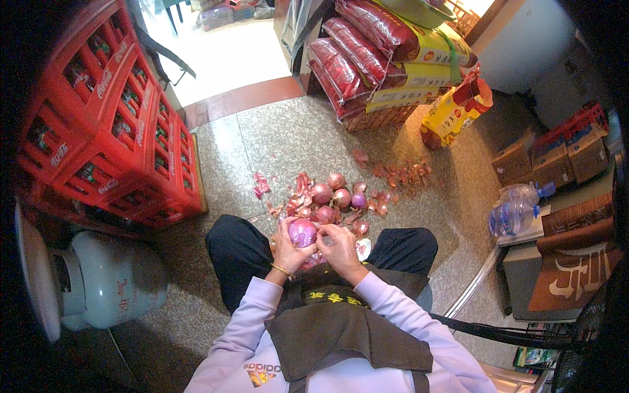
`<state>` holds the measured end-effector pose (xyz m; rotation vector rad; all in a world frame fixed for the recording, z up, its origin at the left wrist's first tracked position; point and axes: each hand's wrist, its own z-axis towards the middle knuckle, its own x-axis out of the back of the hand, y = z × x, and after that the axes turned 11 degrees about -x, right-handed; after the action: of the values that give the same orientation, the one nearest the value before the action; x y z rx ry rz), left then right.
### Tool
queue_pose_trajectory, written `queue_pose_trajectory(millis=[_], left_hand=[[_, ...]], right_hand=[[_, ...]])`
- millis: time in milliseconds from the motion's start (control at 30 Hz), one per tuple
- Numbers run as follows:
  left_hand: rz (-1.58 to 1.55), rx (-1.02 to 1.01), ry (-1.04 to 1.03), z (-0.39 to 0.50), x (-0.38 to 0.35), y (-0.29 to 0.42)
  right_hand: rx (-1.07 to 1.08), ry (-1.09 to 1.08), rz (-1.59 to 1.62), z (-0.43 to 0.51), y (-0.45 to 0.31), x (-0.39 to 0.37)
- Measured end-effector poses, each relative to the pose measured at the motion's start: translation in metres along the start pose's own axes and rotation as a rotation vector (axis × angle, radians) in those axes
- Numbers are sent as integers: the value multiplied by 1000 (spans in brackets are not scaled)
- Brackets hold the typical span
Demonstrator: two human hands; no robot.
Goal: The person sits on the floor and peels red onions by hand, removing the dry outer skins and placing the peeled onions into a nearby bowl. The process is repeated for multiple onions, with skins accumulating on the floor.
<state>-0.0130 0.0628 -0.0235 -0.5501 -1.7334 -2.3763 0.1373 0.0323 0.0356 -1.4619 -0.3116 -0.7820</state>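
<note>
A glossy purple red onion [302, 233] rests in my left hand [289, 253], whose fingers curl around its left side and underside. My right hand [340, 246] has its thumb and forefinger pinched at the onion's right edge; any strip of skin between the fingertips is too small to make out. Just beyond my hands, several red onions [322, 193] lie on the speckled floor among loose onion skins [300, 189]. One peeled-looking purple onion [358, 200] sits at the right of this group. Below my hands, a white object [363, 248] is partly hidden.
Stacked red Coca-Cola crates [105, 123] with bottles stand left, above a gas cylinder [115, 280]. Full red-and-yellow sacks [388, 69] and a yellow bag [454, 115] stand ahead right. Plastic water jugs [513, 216] and cardboard boxes [553, 159] are at right. More skins [405, 174] litter the floor.
</note>
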Motion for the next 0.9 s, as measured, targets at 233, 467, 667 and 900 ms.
queue_pose_trajectory(millis=[233, 467, 667, 900], left_hand=[[-411, 173, -106, 4, 4, -1], [-854, 250, -140, 2, 6, 10], [-493, 48, -129, 3, 4, 3], [-146, -120, -112, 5, 6, 6]], right_hand=[[-263, -3, 188, 17, 35, 7], [-345, -60, 75, 20, 65, 12], [-151, -7, 205, 27, 51, 24], [183, -178, 44, 20, -1, 40]])
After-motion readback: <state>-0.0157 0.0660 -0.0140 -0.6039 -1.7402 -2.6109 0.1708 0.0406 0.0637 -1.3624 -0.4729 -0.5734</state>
